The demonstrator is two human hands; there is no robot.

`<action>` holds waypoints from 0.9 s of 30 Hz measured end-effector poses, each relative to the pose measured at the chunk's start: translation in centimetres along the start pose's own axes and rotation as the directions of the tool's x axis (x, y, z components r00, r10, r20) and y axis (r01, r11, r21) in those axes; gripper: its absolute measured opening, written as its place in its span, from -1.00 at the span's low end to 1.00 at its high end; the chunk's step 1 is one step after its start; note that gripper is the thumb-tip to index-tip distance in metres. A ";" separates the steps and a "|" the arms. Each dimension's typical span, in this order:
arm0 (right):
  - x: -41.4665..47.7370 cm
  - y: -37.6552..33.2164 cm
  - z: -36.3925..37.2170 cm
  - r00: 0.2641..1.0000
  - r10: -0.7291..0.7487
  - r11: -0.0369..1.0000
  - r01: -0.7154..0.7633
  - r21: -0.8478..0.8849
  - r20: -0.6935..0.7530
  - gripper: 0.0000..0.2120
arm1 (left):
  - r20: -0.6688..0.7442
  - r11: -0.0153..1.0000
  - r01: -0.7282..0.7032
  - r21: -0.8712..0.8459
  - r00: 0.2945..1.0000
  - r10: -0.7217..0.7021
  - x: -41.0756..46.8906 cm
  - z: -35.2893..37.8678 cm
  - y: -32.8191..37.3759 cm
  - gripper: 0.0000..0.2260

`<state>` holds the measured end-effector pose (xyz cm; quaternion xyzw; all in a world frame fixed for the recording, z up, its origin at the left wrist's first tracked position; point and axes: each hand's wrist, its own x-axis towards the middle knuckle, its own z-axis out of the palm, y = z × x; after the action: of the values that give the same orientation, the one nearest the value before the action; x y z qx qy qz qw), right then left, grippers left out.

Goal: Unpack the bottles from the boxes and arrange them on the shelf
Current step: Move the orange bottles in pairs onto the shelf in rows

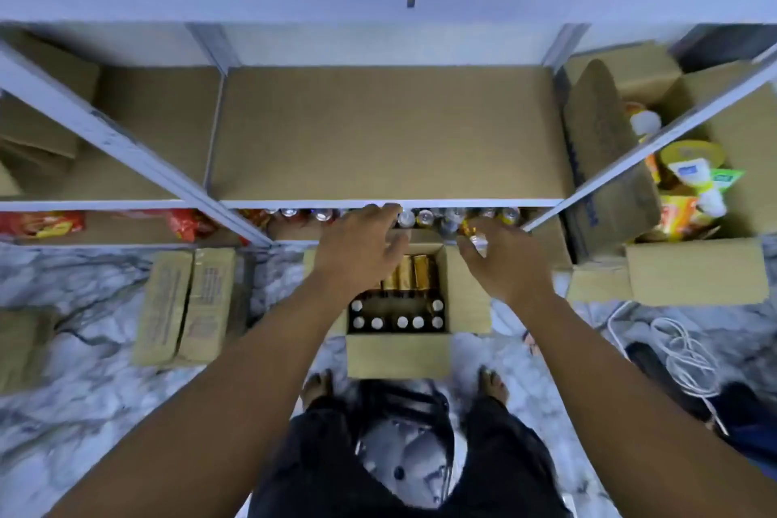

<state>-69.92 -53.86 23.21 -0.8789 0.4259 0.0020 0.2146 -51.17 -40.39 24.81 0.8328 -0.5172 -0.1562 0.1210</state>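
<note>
Right hand [500, 265] pinches a bottle [474, 239] at the shelf [378, 130] front, its long axis slanting near-right to far-left. Left hand [357, 242], just left, has straight fingers and holds nothing

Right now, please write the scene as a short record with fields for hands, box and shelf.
left hand: open, fingers stretched over the edge of the lower shelf
right hand: grips a small bottle near the shelf edge
box: open on the floor, white-capped bottles inside
lower shelf: row of bottles along its front
</note>
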 end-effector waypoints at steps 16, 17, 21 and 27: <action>2.5 16.7 35.7 0.913 0.063 0.987 -0.115 0.107 0.403 -0.68 | 0.261 0.865 0.449 -0.225 0.883 -0.390 -3.2 39.8 -14.4 -0.57; 3.1 16.9 38.0 0.918 0.067 0.982 -0.129 0.136 0.390 -0.68 | 0.263 0.860 0.452 -0.237 0.882 -0.391 -2.8 41.9 -15.3 -0.58; 6.8 17.7 45.5 0.951 0.079 0.973 -0.139 0.186 0.298 -0.60 | 0.215 0.863 0.429 -0.265 0.899 -0.381 0.3 48.5 -18.3 -0.56; 12.9 19.6 53.3 0.951 0.244 0.894 -0.296 0.335 0.190 -0.38 | 0.137 0.835 0.441 -0.330 0.897 -0.419 6.6 55.4 -21.3 -0.43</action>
<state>-66.88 -54.01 -34.93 -0.7544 0.5206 0.0170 0.3994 -52.25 -39.27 -34.85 0.8870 -0.2837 -0.2943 0.2148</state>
